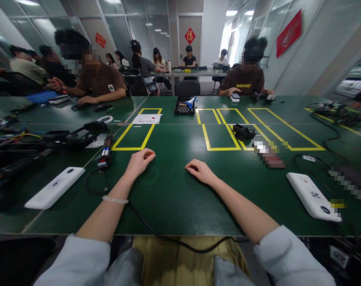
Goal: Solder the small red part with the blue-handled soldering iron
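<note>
My left hand [139,162] is over the green table [168,206], left of the middle, with its fingers curled in and closed. A small orange-red spot shows at its fingertips, too small to name. To the right, my right hand [200,171] rests at the tabletop with fingers curled loosely toward the thumb, and nothing shows in it. The two hands are apart, with bare tabletop between them. Nearest to my left hand is a black cylindrical device [105,153] with a cable. A clear bracelet [115,200] circles my left wrist.
White power-bank-like cases lie left [56,187] and right [313,196]. Yellow tape outlines [223,149] mark the table. A black tray [184,106], a black part [244,132] and a black cable [180,243] are also there. Two people sit opposite; others sit behind.
</note>
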A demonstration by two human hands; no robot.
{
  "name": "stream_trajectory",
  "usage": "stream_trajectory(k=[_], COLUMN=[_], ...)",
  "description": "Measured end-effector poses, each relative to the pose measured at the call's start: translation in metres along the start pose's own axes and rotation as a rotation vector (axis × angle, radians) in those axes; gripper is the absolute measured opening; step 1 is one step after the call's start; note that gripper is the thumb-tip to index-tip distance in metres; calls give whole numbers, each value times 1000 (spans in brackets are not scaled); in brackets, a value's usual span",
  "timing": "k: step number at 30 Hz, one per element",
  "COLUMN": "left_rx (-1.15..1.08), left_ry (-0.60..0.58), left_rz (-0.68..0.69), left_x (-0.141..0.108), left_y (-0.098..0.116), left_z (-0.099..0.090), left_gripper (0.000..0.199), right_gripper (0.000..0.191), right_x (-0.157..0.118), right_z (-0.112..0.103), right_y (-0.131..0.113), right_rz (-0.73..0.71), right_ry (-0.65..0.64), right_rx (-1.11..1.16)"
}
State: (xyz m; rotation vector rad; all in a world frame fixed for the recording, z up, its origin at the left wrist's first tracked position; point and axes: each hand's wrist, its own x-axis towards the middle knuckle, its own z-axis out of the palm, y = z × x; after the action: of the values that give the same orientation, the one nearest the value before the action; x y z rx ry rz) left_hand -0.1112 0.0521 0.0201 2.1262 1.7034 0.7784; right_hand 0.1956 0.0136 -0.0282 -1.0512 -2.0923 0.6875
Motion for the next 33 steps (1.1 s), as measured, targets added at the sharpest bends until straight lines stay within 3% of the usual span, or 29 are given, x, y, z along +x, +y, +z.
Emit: stream_trajectory(k=[2,5,8,10,15,26,33], left_rx=[-134,-336,-512,-591,-652,-737,-713], left_ry=[-194,-434,-556,-603,-604,-534,-544], left_rz=[84,67,13,2,-8,-87,-55], left_x=[2,4,1,-2,-10,-9,-11], left_y=[26,59,81,89,90,77,78], left_z=[19,39,51,57,67,79,81], left_gripper=[36,41,47,50,52,36,34], right_gripper=[14,24,33,29,14,18,18], right_x=[-1,-2,-2,-2,-1,-1,-1], right_z=[0,1,1,0,1,0,2], right_y=[0,0,-2,-4,-5,-5,-3], right_rz=[7,15,7,8,24,67,80], right_ry=[7,-3,-35,-45,-37,30,36], right_rx=[19,103,181,197,206,247,259])
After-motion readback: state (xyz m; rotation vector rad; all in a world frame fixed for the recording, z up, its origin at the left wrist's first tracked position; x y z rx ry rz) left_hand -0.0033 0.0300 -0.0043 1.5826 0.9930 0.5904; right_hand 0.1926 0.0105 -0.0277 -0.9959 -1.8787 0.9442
